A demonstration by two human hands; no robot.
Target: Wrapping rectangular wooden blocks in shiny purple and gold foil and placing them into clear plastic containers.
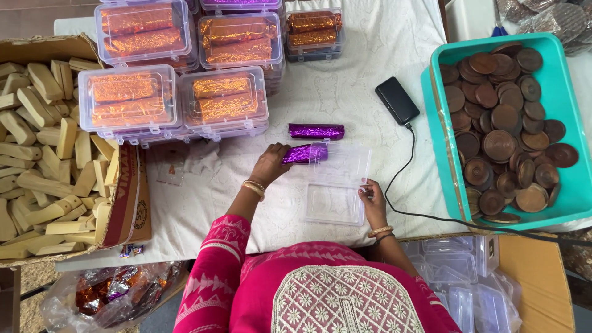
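We hold a purple foil-wrapped bar [304, 153] in our left hand [270, 164], fingers closed around its near end, the bar reaching out to the right over the rim of the open clear box [336, 182]. Our right hand [374, 200] pinches the right edge of that box, near the hinge between its two halves, and steadies it on the tabletop [345, 92]. The box lies open and flat, one half farther from us and one half nearer, just inside the tabletop's near edge.

A second purple bar [316, 131] lies just beyond our left hand, a little apart from the box's far edge. Farther out from that hand stand stacked clear boxes of orange-wrapped bars [172, 98], closed and packed tight side by side. To the left of our left hand a strip of bare cloth stays open before the cardboard carton of pale wooden blocks [49, 154], whose flap hangs over the tabletop's edge.

To the right of our right hand a black cable [401, 179] runs down past the box from a small black device [397, 100], leaving a narrow lane between box and cable. Beyond the cable sits a teal tub [564, 92] of round brown wooden discs [505, 129], its near corner at the tabletop's edge. Below our right hand, off the tabletop, lies a heap of empty clear boxes [456, 271].
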